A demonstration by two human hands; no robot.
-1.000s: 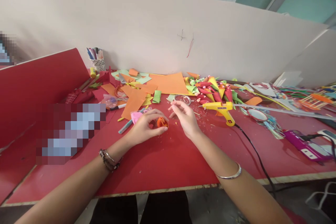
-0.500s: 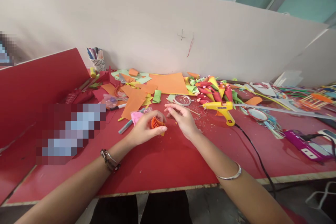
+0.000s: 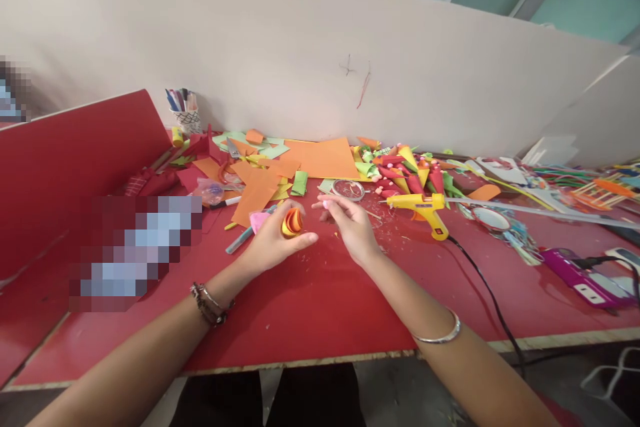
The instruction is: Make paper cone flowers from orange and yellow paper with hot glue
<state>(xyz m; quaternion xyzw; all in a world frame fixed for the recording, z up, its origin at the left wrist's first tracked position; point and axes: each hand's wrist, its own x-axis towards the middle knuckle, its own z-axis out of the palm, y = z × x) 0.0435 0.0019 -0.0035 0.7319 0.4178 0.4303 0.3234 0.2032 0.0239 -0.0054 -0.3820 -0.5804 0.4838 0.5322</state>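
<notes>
My left hand (image 3: 267,245) is curled around a rolled orange-and-yellow paper cone (image 3: 293,222), whose layered open end faces me. Just right of it, my right hand (image 3: 353,227) pinches a small pink piece (image 3: 327,204) between thumb and finger, apart from the cone. A pink item in clear plastic (image 3: 259,221) lies on the table behind my left hand, partly covered by it. Beyond my right hand is a clear round dish (image 3: 348,190). A yellow glue gun (image 3: 420,208) rests on the red table (image 3: 320,320) to the right.
Orange paper sheets (image 3: 325,157) and scraps lie along the wall. A pile of colourful paper cones (image 3: 407,170) sits at back right. The glue gun's black cord (image 3: 487,287) runs over the front edge. A purple power strip (image 3: 575,277) is at right, a pen cup (image 3: 186,117) at back left.
The paper cone has turned in my left hand, now showing its yellow outside and coiled opening. A pink piece now shows at my right fingertips.
</notes>
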